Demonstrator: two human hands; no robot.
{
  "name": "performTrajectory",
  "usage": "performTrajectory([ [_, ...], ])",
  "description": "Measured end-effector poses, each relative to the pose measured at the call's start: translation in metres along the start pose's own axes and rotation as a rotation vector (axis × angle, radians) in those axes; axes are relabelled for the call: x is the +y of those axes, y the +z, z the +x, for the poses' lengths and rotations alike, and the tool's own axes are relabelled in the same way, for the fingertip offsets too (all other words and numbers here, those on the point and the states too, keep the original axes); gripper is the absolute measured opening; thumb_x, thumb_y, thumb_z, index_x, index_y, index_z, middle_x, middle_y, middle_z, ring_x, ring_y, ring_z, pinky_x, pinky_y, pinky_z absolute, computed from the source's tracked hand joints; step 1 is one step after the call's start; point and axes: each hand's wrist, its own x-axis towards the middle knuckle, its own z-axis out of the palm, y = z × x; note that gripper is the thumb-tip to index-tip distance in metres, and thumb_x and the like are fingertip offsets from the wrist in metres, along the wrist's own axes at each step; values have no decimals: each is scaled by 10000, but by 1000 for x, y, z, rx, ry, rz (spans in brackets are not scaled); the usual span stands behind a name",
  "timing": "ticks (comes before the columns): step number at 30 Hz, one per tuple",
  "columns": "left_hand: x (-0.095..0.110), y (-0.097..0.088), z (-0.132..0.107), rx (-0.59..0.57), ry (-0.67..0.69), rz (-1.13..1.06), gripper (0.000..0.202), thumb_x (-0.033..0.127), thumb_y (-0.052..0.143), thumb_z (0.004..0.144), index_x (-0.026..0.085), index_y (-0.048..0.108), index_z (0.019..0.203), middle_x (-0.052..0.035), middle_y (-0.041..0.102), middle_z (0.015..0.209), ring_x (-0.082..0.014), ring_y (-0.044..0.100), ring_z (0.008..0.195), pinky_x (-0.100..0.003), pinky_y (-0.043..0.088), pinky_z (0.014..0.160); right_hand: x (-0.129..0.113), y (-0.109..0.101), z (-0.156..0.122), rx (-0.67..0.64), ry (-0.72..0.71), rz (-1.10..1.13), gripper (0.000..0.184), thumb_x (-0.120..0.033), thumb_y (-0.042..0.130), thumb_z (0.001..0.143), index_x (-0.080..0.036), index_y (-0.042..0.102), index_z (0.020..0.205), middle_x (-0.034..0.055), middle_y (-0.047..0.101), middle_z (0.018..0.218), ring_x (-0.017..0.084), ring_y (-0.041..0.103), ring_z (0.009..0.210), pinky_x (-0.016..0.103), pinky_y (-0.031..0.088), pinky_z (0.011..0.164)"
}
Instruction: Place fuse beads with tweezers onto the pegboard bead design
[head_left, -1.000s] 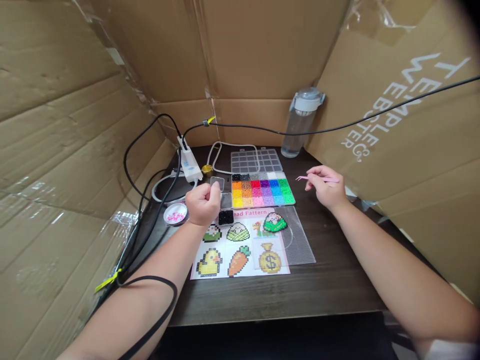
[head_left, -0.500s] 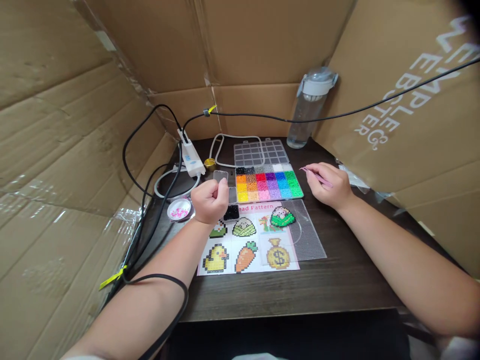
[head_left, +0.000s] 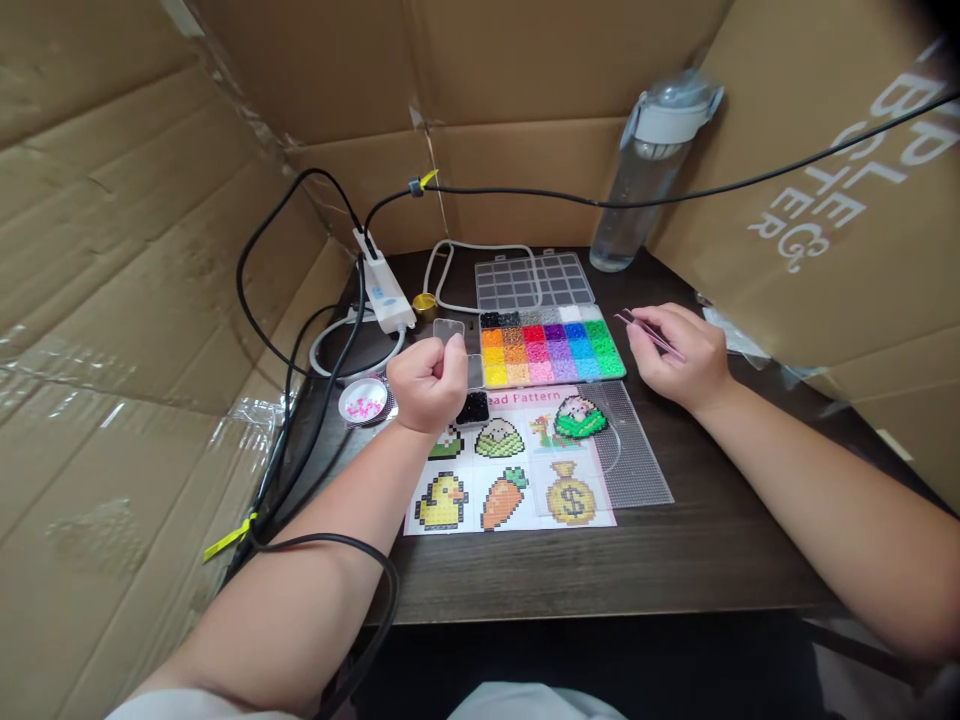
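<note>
My left hand (head_left: 429, 382) is closed in a fist over the left edge of the printed bead pattern sheet (head_left: 459, 522), and I see nothing in it. Just right of it sits a small box of black beads (head_left: 473, 408). A small clear lid (head_left: 448, 328) shows behind the fist. In my right hand (head_left: 686, 355) is a pair of pink tweezers (head_left: 664, 345), their tips apart and pointing left. They hover right of the bead case (head_left: 553, 345), which has many colours in its compartments. A finished green-and-white bead piece (head_left: 580, 417) lies on the clear pegboard (head_left: 645, 470).
At left, a white dish (head_left: 363, 402) holds pink and white beads. Behind are a white power strip (head_left: 386, 293), a gold round container (head_left: 424, 304) and a water bottle (head_left: 645, 175). A black cable (head_left: 330, 540) crosses my left forearm. Cardboard walls (head_left: 525, 80) surround the table.
The view has shifted slightly, so the table things appear a little higher and further right. Both hands keep nearly the same place relative to the table; the tweezers stay in my right hand.
</note>
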Motion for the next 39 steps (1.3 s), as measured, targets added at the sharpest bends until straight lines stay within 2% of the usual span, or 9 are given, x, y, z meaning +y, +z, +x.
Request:
performTrajectory([
  [5,-2,0,-2,-14,-20,4,524,184,616,867,171,226,518,56,209,478,-55,201,450,-279,177,441,4,1,-1,3,-39,53,198,-168,661,895,-206,722,1079,119,758,959,245,733,834,387,622,710],
  [11,-3,2,-2,-27,-80,18,529,233,602,877,173,222,514,46,219,481,-62,205,459,-290,183,454,8,1,-3,-29,123,120,181,-264,688,897,-270,756,1064,105,748,1063,266,728,941,450,627,805],
  [14,-3,2,-3,-23,-87,19,529,238,600,878,170,222,513,44,217,481,-62,200,464,-292,177,457,7,0,-3,-22,148,156,187,-282,699,891,-260,761,1066,113,744,1112,281,725,994,483,621,854],
  [24,-4,3,-5,-13,-90,-21,530,212,610,882,164,218,529,47,210,492,-58,195,473,-288,166,463,-2,-5,2,-35,223,221,121,-323,732,878,-308,788,984,65,795,1013,311,735,966,587,581,921],
  [27,-3,4,-5,-17,-89,-26,532,222,609,894,169,223,533,46,210,497,-61,196,470,-288,166,465,-3,-7,3,-23,231,236,123,-312,728,889,-315,795,993,58,799,989,305,738,969,575,586,919],
  [31,-3,5,-6,-19,-115,-26,546,286,607,909,175,227,533,42,214,500,-66,208,472,-289,178,462,-4,-7,0,8,248,240,151,-280,745,884,-270,805,1021,61,799,960,272,742,952,512,614,875],
  [36,-3,5,-8,-20,-136,-29,544,300,602,912,171,232,534,39,225,501,-66,210,476,-293,179,468,-6,-5,-5,46,431,380,199,-258,810,828,-273,808,1026,51,788,997,238,753,927,450,659,801],
  [39,-4,5,-9,-24,-148,-25,558,328,599,918,170,222,539,38,212,507,-67,200,484,-299,173,480,-7,-7,-4,20,522,422,162,-259,795,852,-302,810,1007,55,790,1006,253,766,934,469,665,847],
])
